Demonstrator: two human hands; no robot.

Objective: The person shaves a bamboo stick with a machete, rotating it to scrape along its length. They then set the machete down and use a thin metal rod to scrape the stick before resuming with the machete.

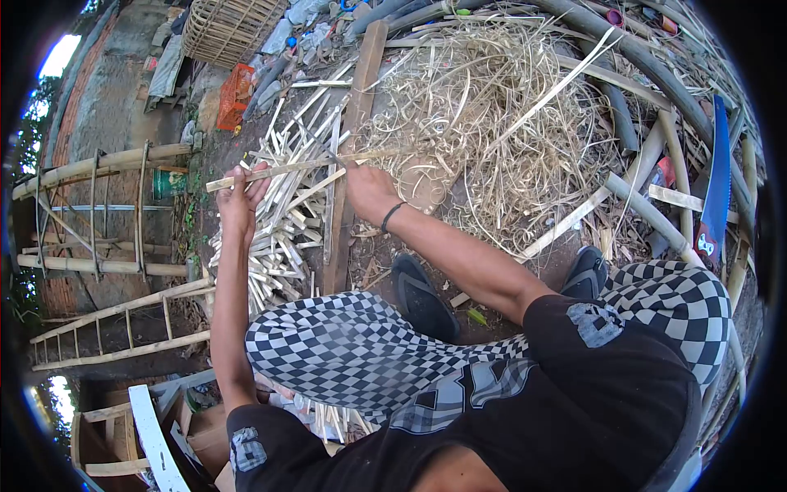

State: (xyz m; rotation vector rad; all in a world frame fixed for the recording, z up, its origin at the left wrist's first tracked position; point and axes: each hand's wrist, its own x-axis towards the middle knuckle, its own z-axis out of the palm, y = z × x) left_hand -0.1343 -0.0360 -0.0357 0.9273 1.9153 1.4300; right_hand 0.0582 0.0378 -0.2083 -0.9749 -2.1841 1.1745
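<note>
A long bamboo strip (287,169) runs crosswise in front of me, its near end pinched by my left hand (238,203) between thumb and fingers. My right hand (373,194), with a dark band at the wrist, is closed at the strip's middle. From that fist a thin grey knife blade (329,154) seems to stick out against the strip; the handle is hidden in the fingers. Below and around the left hand lies a heap of short split bamboo sticks (283,234). A flat wooden plank (358,98) lies beside the heap, passing under the right hand.
Curly bamboo shavings (508,107) cover the ground ahead. A blue-bladed saw (718,176) leans at the right among bamboo poles (652,215). An orange crate (236,97) and woven basket (225,31) stand far left. Bamboo ladders (123,312) lie at the left. My shoes (422,295) are close below.
</note>
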